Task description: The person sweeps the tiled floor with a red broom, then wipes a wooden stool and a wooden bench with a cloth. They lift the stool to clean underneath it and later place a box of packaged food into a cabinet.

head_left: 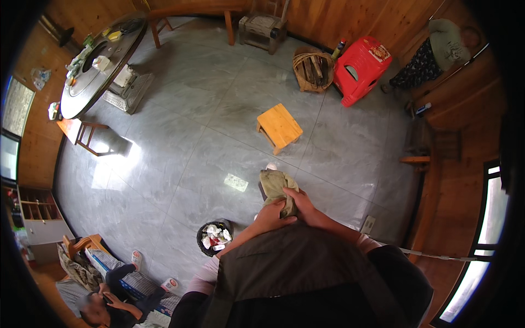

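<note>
Both of my hands hold a bunched olive-green cloth (275,183) in front of my dark apron (287,262). My left hand (270,215) grips its near left side, with the fingers curled over the folds. On the opposite side, my right hand (301,201) has its thumb and fingers closed on the fabric. Below the cloth, the tip of a light shoe (271,166) shows on the grey floor. A small wooden stool (281,126) stands just ahead of my hands.
A trash bin (202,242) full of paper stands left of me. Farther off are a round table (78,107), a basket of firewood (313,69) and a red plastic chair (361,67). One person (119,303) sits at lower left; another person (434,57) is at upper right.
</note>
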Tool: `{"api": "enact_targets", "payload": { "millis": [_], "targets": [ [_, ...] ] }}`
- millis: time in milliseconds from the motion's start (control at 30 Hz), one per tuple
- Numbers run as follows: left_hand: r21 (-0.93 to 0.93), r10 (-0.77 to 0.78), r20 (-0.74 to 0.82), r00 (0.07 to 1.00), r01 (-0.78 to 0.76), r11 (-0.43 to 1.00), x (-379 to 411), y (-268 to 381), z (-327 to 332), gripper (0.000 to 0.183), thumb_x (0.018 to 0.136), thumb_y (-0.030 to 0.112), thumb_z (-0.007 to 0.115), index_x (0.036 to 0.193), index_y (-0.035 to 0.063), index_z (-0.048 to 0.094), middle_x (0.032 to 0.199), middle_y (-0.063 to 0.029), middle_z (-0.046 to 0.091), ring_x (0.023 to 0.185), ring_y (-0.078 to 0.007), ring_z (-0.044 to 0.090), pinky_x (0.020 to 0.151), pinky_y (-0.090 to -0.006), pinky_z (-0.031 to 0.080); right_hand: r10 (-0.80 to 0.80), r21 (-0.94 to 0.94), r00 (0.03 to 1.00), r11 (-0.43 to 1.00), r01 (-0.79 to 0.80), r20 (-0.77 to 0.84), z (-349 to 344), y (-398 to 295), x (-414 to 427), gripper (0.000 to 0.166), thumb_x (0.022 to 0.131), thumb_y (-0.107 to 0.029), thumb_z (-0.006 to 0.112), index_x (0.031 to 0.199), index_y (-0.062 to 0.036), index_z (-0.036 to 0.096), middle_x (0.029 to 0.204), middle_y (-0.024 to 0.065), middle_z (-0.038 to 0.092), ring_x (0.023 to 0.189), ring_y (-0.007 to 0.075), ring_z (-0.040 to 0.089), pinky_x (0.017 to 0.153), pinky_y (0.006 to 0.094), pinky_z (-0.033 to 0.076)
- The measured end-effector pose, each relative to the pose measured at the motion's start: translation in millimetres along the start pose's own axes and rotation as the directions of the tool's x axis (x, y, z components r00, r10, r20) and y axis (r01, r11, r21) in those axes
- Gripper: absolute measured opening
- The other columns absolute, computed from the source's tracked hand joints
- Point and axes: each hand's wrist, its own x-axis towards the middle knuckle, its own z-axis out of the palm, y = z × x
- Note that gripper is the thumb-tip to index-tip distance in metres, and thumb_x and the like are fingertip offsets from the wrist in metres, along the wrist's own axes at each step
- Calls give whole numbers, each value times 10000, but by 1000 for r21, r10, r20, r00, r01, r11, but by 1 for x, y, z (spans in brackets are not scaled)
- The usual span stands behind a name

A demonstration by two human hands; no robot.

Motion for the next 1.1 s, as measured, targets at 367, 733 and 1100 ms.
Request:
{"api": "enact_targets", "payload": {
  "millis": [367,733,1100],
  "targets": [
    [-388,-396,-144,907,317,865,86,-25,-120,264,789,140,602,1009,-3,573,864,-99,628,755,-121,592,664,-250,470,11,190,970,981,37,-244,6,-72,174,359,735,-113,656,1040,25,527,925,107,584,793,211,585,664,335,493],
    [-332,-371,-109,922,318,888,170,-33,-212,237,786,178,603,961,19,601,846,-77,633,767,-127,590,704,-251,454,148,347,984,932,-106,-98,10,-139,252,443,833,-316,508,1164,-33,430,1053,116,533,968,275,525,834,422,427],
    [-271,-238,-36,971,219,937,268,-118,-367,227,792,187,597,971,48,607,848,-69,633,778,-122,592,716,-247,453,-236,473,970,863,177,67,96,-285,322,447,837,-308,489,1211,-73,419,1147,109,518,1042,284,502,905,423,392]
  ]
}}
